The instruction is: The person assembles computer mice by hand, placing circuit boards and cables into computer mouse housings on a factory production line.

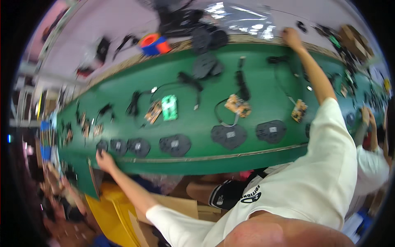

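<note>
- Head view: six dark plates point(175, 145) lie plainly in a row along the near side of the green belt point(197, 156), a further one partly hidden by the person's white sleeve point(332, 119)
- Left hand point(105, 161): at the leftmost plate of that row, fingers bent in close to it – whether they grip it cannot be told
- Right hand point(292, 39): stretched to the belt's far edge, just beside a clear plastic sheet point(242, 18), fingers curled in; anything inside them is hidden
- Four larger circuit boards point(238, 106), one showing bright green, lie mid-belt; three smaller ones sit toward the left end, with black cables point(242, 84) among them
- Around: more dark discs point(205, 66) overlap at the far edge, an orange-and-blue roll point(154, 44) is near them, and a co-worker's hands point(366, 115) are at the right – the outstretched right arm crosses over the belt
- Containers: a brown carton point(354, 43) at far right, a yellow bin-like thing point(113, 210) and an open cardboard box point(177, 206) below the belt; contents too unclear to tell
</note>
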`<state>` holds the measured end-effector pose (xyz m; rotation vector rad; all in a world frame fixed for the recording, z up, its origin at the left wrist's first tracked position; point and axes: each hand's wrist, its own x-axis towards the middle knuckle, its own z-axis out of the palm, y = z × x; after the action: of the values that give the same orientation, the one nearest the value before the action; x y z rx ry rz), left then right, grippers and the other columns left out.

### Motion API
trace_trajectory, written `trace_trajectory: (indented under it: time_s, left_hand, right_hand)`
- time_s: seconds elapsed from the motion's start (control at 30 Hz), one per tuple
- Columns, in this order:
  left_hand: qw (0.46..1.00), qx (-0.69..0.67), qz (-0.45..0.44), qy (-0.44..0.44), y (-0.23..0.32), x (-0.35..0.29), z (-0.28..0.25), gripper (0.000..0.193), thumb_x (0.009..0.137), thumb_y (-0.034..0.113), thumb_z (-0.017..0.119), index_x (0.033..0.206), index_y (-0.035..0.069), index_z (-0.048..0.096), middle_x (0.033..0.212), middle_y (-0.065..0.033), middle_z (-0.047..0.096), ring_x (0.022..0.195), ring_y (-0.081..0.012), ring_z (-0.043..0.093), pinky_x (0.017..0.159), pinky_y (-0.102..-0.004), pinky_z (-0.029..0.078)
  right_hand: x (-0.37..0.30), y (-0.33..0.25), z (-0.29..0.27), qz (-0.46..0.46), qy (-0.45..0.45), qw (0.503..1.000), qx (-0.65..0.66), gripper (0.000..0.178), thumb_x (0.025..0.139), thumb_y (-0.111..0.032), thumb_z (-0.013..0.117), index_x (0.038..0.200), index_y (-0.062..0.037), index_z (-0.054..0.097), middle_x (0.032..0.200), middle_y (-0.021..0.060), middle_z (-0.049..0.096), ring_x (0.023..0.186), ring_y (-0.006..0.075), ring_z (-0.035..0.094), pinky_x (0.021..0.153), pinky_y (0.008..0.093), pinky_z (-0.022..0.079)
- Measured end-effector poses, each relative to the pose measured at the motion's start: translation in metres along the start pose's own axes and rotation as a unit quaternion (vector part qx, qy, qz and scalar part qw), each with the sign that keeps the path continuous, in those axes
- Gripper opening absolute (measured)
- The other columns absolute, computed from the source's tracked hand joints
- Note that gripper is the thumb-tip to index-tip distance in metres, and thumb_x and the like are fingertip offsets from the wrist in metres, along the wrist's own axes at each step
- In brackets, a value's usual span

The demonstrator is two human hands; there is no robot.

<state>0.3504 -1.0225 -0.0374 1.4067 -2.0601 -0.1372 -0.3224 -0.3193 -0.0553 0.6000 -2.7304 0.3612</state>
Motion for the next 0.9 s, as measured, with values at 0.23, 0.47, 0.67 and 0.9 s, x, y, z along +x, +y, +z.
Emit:
trace_trajectory:
  time_s: [0.23,0.47,0.67,0.9]
  left_hand:
    - [0.997,-0.065,-0.014,0.042,0.060,-0.007,0.034,0.030,0.078,0.025,0.061,0.103,0.015,0.075,0.114,-0.0129,0.066,0.107,-0.0318,0.062,0.095,-0.0405,0.047]
    - [0.998,-0.011,-0.046,0.049,0.040,-0.012,0.012,0.029,0.079,0.029,0.063,0.103,0.016,0.074,0.117,-0.0089,0.064,0.113,-0.0289,0.057,0.101,-0.0436,0.038]
    - [0.997,-0.044,-0.013,0.067,0.032,-0.011,0.017,0.027,0.077,0.027,0.063,0.098,0.014,0.075,0.116,-0.0047,0.067,0.112,-0.0265,0.059,0.100,-0.0435,0.039]
    - [0.995,-0.068,-0.022,0.067,0.058,-0.012,0.009,0.026,0.076,0.022,0.064,0.096,0.013,0.075,0.112,-0.0054,0.069,0.110,-0.0259,0.060,0.102,-0.0426,0.035]
  right_hand:
    - [0.018,0.104,-0.057,0.011,0.054,0.990,-0.130,0.047,0.092,-0.050,0.055,0.092,-0.0038,0.063,0.092,0.0217,0.067,0.087,0.0430,0.063,0.075,0.0496,0.048]
    - [-0.029,-0.303,-0.092,-0.291,0.138,0.900,0.295,0.016,0.095,-0.018,0.064,0.103,-0.0036,0.066,0.089,0.0048,0.066,0.083,0.0108,0.059,0.075,0.0284,0.048]
    - [-0.132,-0.649,-0.059,-0.546,-0.146,0.690,0.452,0.020,0.090,-0.020,0.065,0.085,-0.0014,0.061,0.071,0.0156,0.060,0.069,0.0325,0.060,0.062,0.0409,0.048]
    - [-0.154,-0.818,0.016,-0.470,-0.150,0.825,0.277,0.026,0.083,-0.026,0.070,0.093,-0.0019,0.070,0.092,0.0217,0.070,0.089,0.0389,0.068,0.083,0.0462,0.054]
